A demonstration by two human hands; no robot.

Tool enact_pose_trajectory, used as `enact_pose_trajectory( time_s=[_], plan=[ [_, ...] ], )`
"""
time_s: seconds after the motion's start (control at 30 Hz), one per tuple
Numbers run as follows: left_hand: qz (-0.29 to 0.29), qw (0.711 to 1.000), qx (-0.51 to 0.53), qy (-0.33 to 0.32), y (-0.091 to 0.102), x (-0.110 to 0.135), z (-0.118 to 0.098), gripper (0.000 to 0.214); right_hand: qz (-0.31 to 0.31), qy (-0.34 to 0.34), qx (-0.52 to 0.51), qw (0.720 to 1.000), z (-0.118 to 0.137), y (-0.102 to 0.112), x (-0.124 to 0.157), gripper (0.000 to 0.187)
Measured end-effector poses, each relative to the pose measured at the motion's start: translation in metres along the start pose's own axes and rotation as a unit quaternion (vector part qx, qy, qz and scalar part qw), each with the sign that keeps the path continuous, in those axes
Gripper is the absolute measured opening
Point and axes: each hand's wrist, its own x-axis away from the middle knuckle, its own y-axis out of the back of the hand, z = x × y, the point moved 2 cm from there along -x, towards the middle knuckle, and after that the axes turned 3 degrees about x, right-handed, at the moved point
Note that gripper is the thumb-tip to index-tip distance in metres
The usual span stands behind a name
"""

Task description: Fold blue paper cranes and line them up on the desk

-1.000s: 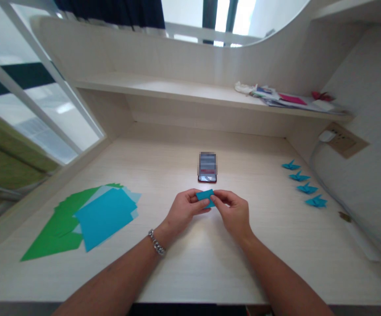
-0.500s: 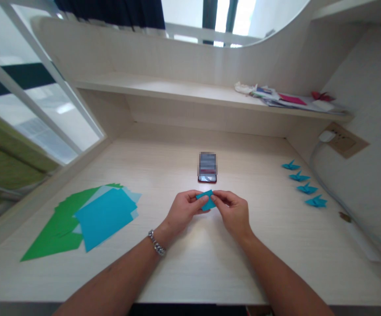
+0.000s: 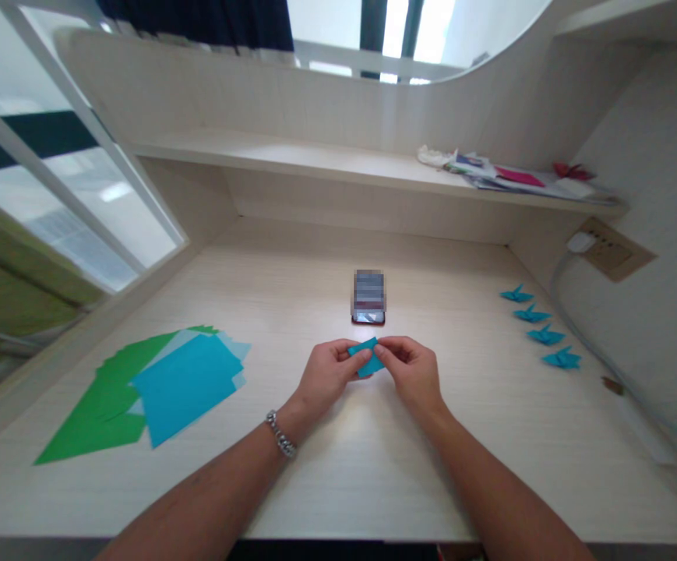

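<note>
Between my two hands is a small folded piece of blue origami paper [image 3: 368, 365], held just above the desk near its middle. My left hand [image 3: 331, 372] pinches its left side, thumb on top and fingers underneath. At its upper right edge, my right hand [image 3: 414, 370] grips the paper between thumb and fingertips. The fingers hide parts of the folds. Several blue folded paper cranes [image 3: 545, 335] stand in a row at the right side of the desk.
Sheets of blue paper [image 3: 189, 386] lie over green paper [image 3: 89, 413] at the left. A phone [image 3: 368, 300] rests just beyond my hands. Papers [image 3: 519, 178] lie on the shelf [image 3: 315, 158]. A white cable [image 3: 583, 335] runs from the wall socket [image 3: 612, 249].
My right hand and wrist have shifted very slightly to the left, and my right thumb sits a little closer to my left thumb. Both hands keep hold of the folded paper.
</note>
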Motion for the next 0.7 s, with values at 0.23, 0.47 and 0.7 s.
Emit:
enact_pose_trajectory(
  time_s=[0.23, 0.47, 0.7],
  plan=[
    [0.022, 0.999, -0.036, 0.002, -0.0026, 0.0000, 0.0035, 0.029, -0.006, -0.031, -0.047, 0.998, -0.0038, 0.0000, -0.0019, 0.022],
    [0.017, 0.999, -0.011, 0.035, -0.0013, -0.0013, 0.0055, 0.029, -0.013, -0.071, -0.108, 0.992, -0.0067, 0.0015, -0.0046, 0.030],
    [0.013, 0.999, 0.009, 0.043, -0.0018, -0.0008, 0.0044, 0.030, -0.033, -0.061, -0.117, 0.991, -0.0107, 0.0019, -0.0052, 0.030]
  ],
)
